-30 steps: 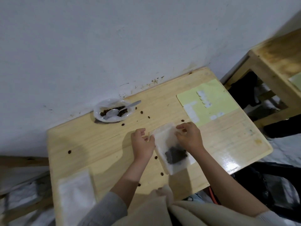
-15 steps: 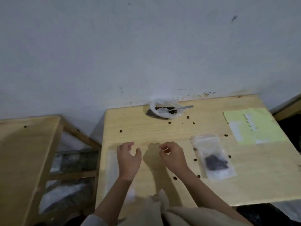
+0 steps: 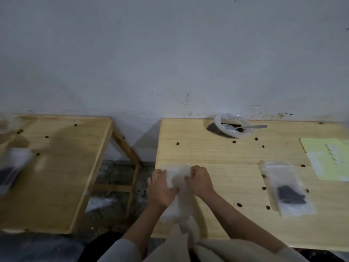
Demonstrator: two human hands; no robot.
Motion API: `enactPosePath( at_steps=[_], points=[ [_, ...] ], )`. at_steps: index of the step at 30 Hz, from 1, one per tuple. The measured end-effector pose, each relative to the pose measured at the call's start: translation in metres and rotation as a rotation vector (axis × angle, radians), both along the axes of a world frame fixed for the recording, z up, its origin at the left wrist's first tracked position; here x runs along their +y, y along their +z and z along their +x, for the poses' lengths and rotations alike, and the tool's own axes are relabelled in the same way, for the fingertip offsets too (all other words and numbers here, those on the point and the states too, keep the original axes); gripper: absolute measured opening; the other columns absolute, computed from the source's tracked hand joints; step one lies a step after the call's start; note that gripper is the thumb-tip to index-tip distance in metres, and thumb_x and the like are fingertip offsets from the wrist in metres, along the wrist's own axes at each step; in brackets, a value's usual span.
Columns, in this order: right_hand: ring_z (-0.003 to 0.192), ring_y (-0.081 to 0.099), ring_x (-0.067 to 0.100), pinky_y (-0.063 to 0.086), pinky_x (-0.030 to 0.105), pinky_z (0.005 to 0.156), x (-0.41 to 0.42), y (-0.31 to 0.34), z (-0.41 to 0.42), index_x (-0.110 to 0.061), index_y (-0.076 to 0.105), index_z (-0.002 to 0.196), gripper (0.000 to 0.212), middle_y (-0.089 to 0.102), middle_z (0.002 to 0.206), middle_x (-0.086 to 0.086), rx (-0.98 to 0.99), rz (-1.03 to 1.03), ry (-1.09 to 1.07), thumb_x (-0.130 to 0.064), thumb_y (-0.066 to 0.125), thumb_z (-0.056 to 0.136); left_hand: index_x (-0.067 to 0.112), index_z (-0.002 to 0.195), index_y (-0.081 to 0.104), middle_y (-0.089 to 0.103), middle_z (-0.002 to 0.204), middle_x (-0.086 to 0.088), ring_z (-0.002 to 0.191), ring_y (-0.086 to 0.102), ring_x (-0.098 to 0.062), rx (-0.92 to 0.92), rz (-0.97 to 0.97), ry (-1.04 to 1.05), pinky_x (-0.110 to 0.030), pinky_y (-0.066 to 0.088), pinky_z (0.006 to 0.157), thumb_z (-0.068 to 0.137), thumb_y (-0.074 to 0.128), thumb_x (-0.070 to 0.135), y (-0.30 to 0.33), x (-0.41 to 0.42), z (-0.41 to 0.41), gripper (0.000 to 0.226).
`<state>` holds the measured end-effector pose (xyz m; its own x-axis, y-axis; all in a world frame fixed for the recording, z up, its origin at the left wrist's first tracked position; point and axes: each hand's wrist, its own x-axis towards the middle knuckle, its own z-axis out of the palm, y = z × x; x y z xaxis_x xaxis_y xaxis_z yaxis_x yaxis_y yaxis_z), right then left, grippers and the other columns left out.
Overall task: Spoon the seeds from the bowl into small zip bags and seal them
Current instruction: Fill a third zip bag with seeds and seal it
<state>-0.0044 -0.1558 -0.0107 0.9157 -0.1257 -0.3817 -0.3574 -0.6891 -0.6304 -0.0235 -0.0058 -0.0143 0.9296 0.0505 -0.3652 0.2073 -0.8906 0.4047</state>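
While you face the grey wall (image 3: pixel 170 53), two wooden counters sit below it: the one you work at (image 3: pixel 217 157) to the right, a second counter (image 3: pixel 62 167) well apart to the left, with a blurred filled bag (image 3: pixel 11 167) on it. On your counter, a yellow sheet (image 3: pixel 328 157) lies at the right edge. Just left of it a filled bag (image 3: pixel 287 188) lies flat, dark seeds gathered in its lower half. At the near left corner you hold an empty bag (image 3: pixel 177 186), blurred and pale. Your left hand (image 3: pixel 160 188) grasps its left side, fingers curled round the plastic; your right hand (image 3: pixel 200 180) is clenched on its upper right edge. The bowl (image 3: pixel 234 125), clear and crumpled, stands against the wall at the counter's far side, with dark seeds inside. A spoon (image 3: pixel 243 127) rests in it, handle pointing right over the rim. Loose seeds (image 3: pixel 239 204) are scattered across the counter.
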Motion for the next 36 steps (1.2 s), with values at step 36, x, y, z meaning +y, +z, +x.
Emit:
enactPosePath(
  at_steps=[36],
  points=[
    [0.059,0.060,0.011,0.048,0.020,0.057,-0.172,0.091,0.034,-0.005,0.068,0.062,0.019,0.069,0.067,0.006,-0.218,0.440,-0.115,-0.012,0.076,0.078,0.028,0.091,0.063,0.061,0.103,0.007,0.095,0.060,0.000,-0.475,-0.766,0.071,-0.013,0.047,0.082,0.084,0.067,0.004,0.092,-0.160,0.048,0.025]
  ],
)
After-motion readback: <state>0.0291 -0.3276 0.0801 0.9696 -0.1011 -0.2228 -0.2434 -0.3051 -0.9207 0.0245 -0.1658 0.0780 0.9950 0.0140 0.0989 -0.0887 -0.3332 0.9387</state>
